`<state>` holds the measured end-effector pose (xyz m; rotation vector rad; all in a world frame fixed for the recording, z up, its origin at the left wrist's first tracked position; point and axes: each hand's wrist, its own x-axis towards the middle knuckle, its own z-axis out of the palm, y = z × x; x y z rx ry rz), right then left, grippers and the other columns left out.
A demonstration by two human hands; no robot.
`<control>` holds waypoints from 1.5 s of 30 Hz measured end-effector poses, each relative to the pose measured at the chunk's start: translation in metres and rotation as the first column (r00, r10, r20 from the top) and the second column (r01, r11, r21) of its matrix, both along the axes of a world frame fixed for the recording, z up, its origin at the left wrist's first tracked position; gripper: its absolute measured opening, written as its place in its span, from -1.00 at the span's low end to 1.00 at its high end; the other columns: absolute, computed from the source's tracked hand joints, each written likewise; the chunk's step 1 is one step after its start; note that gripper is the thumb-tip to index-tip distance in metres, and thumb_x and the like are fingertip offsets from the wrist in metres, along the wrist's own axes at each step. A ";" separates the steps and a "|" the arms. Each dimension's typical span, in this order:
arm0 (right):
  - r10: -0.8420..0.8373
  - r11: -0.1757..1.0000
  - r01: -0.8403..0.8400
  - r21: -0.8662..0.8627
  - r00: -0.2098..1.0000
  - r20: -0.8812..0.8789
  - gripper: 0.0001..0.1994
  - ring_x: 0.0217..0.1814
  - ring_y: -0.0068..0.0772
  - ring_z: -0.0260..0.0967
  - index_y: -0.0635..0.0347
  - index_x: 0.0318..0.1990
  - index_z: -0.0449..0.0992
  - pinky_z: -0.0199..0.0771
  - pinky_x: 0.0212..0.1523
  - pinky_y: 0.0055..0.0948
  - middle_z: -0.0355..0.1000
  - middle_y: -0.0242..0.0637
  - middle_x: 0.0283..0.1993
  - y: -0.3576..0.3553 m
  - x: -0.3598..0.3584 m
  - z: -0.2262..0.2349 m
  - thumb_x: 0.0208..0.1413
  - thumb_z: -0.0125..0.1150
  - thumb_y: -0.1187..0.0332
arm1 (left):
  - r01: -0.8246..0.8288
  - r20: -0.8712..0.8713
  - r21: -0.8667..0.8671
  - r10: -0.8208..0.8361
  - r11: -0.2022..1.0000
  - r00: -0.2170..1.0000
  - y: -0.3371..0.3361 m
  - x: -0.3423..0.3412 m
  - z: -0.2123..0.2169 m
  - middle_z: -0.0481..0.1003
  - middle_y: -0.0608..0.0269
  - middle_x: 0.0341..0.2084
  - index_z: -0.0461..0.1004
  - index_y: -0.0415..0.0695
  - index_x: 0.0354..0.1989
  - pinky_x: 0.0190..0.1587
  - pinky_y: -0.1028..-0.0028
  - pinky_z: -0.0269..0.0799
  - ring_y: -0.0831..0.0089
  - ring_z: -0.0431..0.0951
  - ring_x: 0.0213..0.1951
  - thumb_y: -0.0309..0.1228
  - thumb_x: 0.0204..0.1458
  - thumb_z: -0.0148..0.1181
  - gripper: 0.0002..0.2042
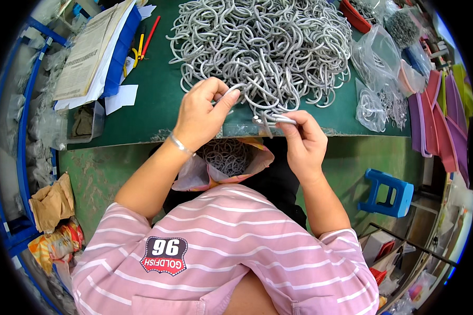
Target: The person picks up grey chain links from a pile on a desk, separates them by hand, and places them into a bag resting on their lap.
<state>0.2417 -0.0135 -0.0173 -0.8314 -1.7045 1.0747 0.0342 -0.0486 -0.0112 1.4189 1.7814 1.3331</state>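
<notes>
A big heap of grey, cord-like curved rings point(268, 42) covers the middle of the green table point(150, 113). At the heap's near left edge, my left hand point(202, 107) pinches one grey ring point(235, 88) between thumb and fingers. My right hand point(305, 137), closer to the table's front edge, is closed on a small bunch of grey rings point(278, 119); how many is unclear. Below the edge, between my forearms, an open sack point(260, 161) with pinkish-orange sides has more grey rings inside.
On the left lie a blue tray point(122, 58) with papers, yellow-handled pliers point(136, 55) and a red pen point(151, 37). Clear plastic bags point(376, 58) and pink and purple holders point(439, 118) crowd the right. A blue stool point(386, 193) stands on the floor; blue shelving point(23, 126) lines the left.
</notes>
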 end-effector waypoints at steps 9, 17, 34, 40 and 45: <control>0.014 0.992 -0.067 0.106 0.901 0.434 -0.84 -0.39 -0.24 0.37 0.32 -0.25 0.49 0.37 -0.35 -0.41 0.40 -0.19 -0.45 -0.005 0.020 -0.036 -0.05 0.21 0.55 | 0.143 0.240 -0.312 -0.067 0.939 0.968 -0.005 -0.005 -0.011 0.40 0.38 -0.63 0.39 -0.23 -0.34 -0.48 0.63 0.29 0.69 0.38 -0.54 -0.41 0.12 0.10 -0.87; 0.141 0.949 -0.252 0.187 0.875 0.464 -0.83 -0.35 -0.12 0.32 0.25 -0.34 0.49 0.32 -0.34 -0.28 0.37 -0.21 -0.45 -0.009 -0.007 -0.028 -0.14 0.31 0.48 | 0.195 -0.166 0.124 -0.173 0.973 0.971 0.005 -0.015 -0.002 0.55 0.19 -0.46 0.50 -0.28 -0.24 -0.31 0.53 0.44 0.47 0.57 -0.37 -0.56 0.08 0.09 -0.88; 0.376 0.925 -0.373 -0.075 0.868 0.323 -0.88 -0.30 -0.21 0.34 0.28 -0.26 0.46 0.35 -0.20 -0.40 0.39 -0.19 -0.34 -0.007 -0.014 -0.022 0.05 0.19 0.47 | 0.168 0.402 -0.155 -0.093 0.973 0.911 0.001 -0.016 0.007 0.43 0.38 -0.44 0.52 -0.22 -0.29 -0.47 0.68 0.34 0.65 0.41 -0.51 -0.46 0.10 0.11 -0.89; 0.295 0.938 -0.278 -0.207 0.954 0.056 -0.88 -0.41 -0.49 0.29 0.25 -0.23 0.45 0.32 -0.40 -0.53 0.38 -0.34 -0.38 0.002 -0.024 -0.041 0.18 0.09 0.39 | 0.272 0.439 -0.255 -0.140 0.928 0.887 0.005 -0.017 -0.028 0.47 0.26 -0.36 0.38 -0.23 -0.29 -0.22 0.55 0.53 0.46 0.56 -0.23 -0.59 0.11 0.04 -0.96; -0.118 0.632 -0.354 -0.689 0.835 -0.537 -0.84 -0.55 -0.69 0.14 0.14 -0.17 0.38 0.16 -0.61 -0.72 0.40 -0.33 -0.32 0.007 0.001 -0.031 0.27 -0.03 0.27 | 0.051 0.792 -0.114 0.059 0.992 0.608 0.004 -0.006 -0.026 0.49 0.16 -0.32 0.35 -0.25 -0.28 -0.22 0.51 0.56 0.37 0.57 -0.24 -0.61 0.11 0.02 -0.96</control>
